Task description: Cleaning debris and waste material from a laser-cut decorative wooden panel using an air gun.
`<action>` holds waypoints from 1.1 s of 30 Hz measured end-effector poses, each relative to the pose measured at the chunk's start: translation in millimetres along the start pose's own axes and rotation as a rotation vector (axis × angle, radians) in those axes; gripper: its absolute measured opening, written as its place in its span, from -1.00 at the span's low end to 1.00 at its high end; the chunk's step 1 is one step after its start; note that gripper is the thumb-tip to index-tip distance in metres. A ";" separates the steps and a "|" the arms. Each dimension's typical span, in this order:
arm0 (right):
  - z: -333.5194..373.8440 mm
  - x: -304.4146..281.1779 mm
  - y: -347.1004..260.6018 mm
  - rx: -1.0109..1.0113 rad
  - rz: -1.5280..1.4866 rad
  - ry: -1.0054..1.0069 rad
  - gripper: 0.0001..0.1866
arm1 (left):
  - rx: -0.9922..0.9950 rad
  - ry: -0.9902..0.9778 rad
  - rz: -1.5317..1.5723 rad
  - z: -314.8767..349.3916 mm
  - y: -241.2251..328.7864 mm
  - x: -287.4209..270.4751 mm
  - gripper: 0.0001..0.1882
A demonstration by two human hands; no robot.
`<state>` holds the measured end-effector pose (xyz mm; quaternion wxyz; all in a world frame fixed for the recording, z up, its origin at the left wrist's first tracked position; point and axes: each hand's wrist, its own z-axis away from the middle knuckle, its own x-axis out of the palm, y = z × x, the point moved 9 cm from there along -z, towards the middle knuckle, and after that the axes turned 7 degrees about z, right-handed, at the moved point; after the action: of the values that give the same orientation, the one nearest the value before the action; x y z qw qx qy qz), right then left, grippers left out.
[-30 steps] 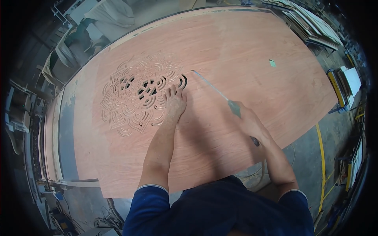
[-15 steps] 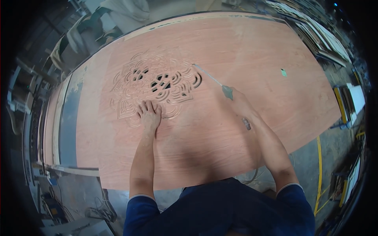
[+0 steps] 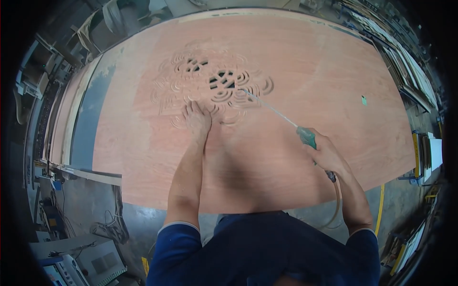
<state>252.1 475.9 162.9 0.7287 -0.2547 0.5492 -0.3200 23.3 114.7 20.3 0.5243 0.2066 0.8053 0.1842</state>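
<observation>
Pinkish-brown wooden sheet [image 3: 343, 71] with pierced floral carving [image 3: 210, 88]. Left hand [image 3: 197, 119]: open, palm down at the carving's near edge. Right hand [image 3: 327, 151]: wrapped around green long-nozzled air gun [image 3: 307, 136], tip over the carving.

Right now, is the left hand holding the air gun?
No, the right hand grips the air gun; the left hand rests on the board.

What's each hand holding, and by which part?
Right hand: the green blow gun, by its handle. Left hand: nothing visible in it; it rests palm-down on the wooden panel.
</observation>
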 end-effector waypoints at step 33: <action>90.8 44.2 11.5 0.002 0.231 -0.079 -0.44 | 0.514 -0.240 0.046 99.9 89.3 -15.9 -0.53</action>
<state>350.2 452.4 150.6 0.7821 -0.2015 0.5455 -0.2240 133.6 190.0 40.2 0.5421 0.3713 0.7528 -0.0397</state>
